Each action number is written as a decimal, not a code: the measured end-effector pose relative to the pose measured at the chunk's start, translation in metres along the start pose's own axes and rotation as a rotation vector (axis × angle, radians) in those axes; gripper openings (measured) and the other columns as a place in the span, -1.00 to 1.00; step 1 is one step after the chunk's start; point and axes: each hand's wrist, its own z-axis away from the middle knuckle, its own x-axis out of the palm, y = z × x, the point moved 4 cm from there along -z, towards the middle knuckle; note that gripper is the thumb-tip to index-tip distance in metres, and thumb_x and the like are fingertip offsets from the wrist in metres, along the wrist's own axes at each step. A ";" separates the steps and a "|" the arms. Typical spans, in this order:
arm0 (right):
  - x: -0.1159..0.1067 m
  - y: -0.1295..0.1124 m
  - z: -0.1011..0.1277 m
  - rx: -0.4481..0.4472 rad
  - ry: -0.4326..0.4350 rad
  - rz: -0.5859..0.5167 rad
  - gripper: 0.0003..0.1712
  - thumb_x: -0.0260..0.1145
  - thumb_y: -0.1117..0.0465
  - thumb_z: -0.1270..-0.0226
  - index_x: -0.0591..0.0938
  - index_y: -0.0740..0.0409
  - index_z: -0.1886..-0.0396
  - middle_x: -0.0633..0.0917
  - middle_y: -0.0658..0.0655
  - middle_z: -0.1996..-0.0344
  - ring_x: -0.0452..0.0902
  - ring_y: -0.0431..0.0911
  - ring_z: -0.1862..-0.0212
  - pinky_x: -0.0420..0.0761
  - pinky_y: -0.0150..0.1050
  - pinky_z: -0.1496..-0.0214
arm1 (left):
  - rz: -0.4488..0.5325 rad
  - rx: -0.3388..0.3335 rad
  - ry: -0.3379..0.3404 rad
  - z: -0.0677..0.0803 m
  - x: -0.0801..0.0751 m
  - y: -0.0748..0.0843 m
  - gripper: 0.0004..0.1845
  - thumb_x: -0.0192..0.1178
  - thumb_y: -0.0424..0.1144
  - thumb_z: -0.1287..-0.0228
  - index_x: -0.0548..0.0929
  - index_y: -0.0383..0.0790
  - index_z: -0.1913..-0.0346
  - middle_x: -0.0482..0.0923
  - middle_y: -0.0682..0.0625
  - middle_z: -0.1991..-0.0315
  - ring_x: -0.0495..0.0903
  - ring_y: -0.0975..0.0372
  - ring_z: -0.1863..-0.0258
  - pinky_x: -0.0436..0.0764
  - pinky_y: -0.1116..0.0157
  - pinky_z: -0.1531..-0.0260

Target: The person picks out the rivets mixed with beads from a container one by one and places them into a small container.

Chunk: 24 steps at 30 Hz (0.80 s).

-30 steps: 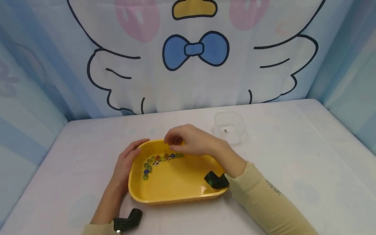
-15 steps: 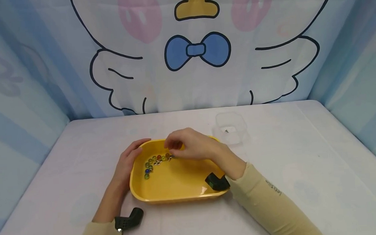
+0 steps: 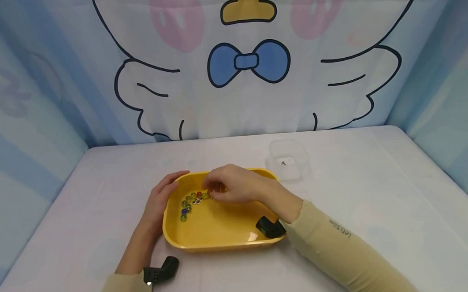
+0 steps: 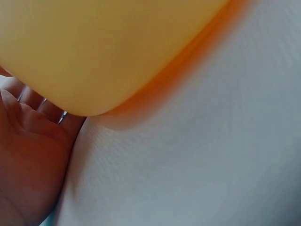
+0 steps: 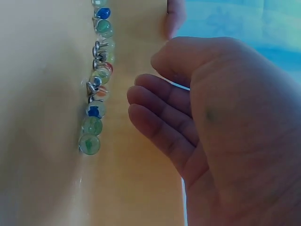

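Observation:
A yellow tray [image 3: 223, 245] sits on the white table. Along its far left curve lies a row of several glass marbles [image 3: 189, 203] with small silver bits among them. My left hand [image 3: 161, 198] grips the tray's left rim, thumb over the edge. In the left wrist view its fingers [image 4: 28, 117] lie under the tray's corner [image 4: 94, 47]. My right hand [image 3: 216, 187] hovers low over the right end of the row. In the right wrist view the right hand [image 5: 150, 77] has loosely curled fingers with nothing between them, just beside the marbles [image 5: 96, 80].
A small clear plastic box [image 3: 289, 160] stands behind the tray to the right. Printed cloth walls close in the table at the back and on both sides. Black wrist cameras [image 3: 161, 271] sit on both forearms.
My right hand has come down and slightly left, closer to the marbles, and now covers the right end of the row. The left hand and tray have stayed put.

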 end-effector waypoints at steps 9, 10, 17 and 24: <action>0.008 0.004 -0.001 0.059 -0.070 0.065 -0.80 0.29 0.31 -0.41 0.67 0.17 0.02 0.67 0.01 0.18 0.53 -0.13 0.19 0.55 -0.38 0.08 | 0.007 -0.001 -0.002 0.000 0.001 0.000 -0.54 -0.19 -0.14 -0.63 0.39 -0.18 -0.44 0.37 -0.04 -0.40 0.34 0.18 -0.33 0.31 0.39 -0.33; 0.008 0.005 -0.002 0.064 -0.077 0.078 -0.81 0.29 0.31 -0.41 0.67 0.16 0.02 0.66 0.01 0.18 0.53 -0.12 0.19 0.55 -0.38 0.09 | 0.006 -0.002 -0.001 0.000 0.001 0.000 -0.54 -0.19 -0.14 -0.63 0.39 -0.18 -0.44 0.36 -0.04 -0.40 0.34 0.18 -0.33 0.31 0.38 -0.33; 0.012 0.004 -0.004 0.076 -0.100 0.158 -0.80 0.28 0.34 -0.38 0.68 0.16 0.04 0.66 0.01 0.19 0.50 -0.15 0.20 0.53 -0.37 0.08 | -0.006 -0.005 0.004 -0.001 0.001 0.000 -0.54 -0.19 -0.14 -0.62 0.39 -0.18 -0.43 0.36 -0.03 -0.40 0.33 0.18 -0.34 0.25 0.24 -0.41; 0.015 0.003 -0.004 0.039 -0.109 0.207 -0.80 0.26 0.37 -0.38 0.69 0.17 0.06 0.66 0.03 0.17 0.50 -0.15 0.16 0.53 -0.37 0.02 | -0.015 0.004 0.001 -0.001 0.001 0.000 -0.54 -0.20 -0.14 -0.63 0.38 -0.19 -0.44 0.35 -0.04 -0.41 0.33 0.17 -0.34 0.24 0.24 -0.41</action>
